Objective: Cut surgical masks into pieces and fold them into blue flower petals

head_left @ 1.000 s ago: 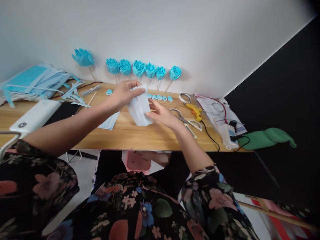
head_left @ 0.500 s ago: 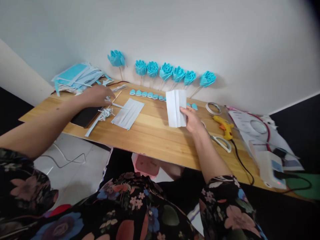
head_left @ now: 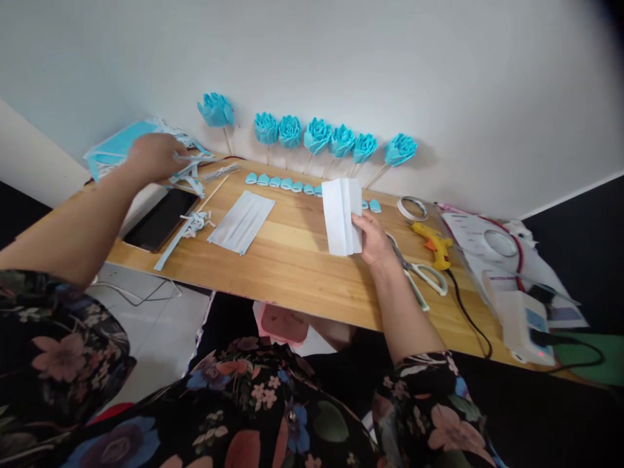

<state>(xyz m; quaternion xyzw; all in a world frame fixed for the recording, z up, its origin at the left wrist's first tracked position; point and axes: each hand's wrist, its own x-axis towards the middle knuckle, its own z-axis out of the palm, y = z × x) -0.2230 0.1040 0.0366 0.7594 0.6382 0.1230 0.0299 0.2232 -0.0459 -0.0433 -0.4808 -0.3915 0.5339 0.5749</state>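
My right hand (head_left: 373, 237) pinches a white pleated sheet of face mask material (head_left: 342, 218), held upright above the table. Over at the left, my left hand (head_left: 155, 157) is above a heap of cut blue and white strips (head_left: 191, 174). A thin strip (head_left: 197, 157) shows at its fingertips, which are partly hidden and slightly blurred. Between the hands a pale pleated face mask (head_left: 242, 222) lies flat on the wood. More strip scraps (head_left: 195, 224) lie beside a dark phone (head_left: 160, 220), below my left hand.
Several blue fabric roses (head_left: 318, 136) on sticks lean against the wall, behind a row of small blue petals (head_left: 275, 182). At right lie a tape roll (head_left: 412, 208), scissors (head_left: 429, 278), a yellow glue gun (head_left: 435, 246) and a white power box (head_left: 524, 325). Stacked masks (head_left: 110, 146) sit far left.
My left hand has moved left and back, carrying a strip from beside the flat mask to the scrap heap. The phone is more exposed. My right hand keeps the white sheet nearly still.
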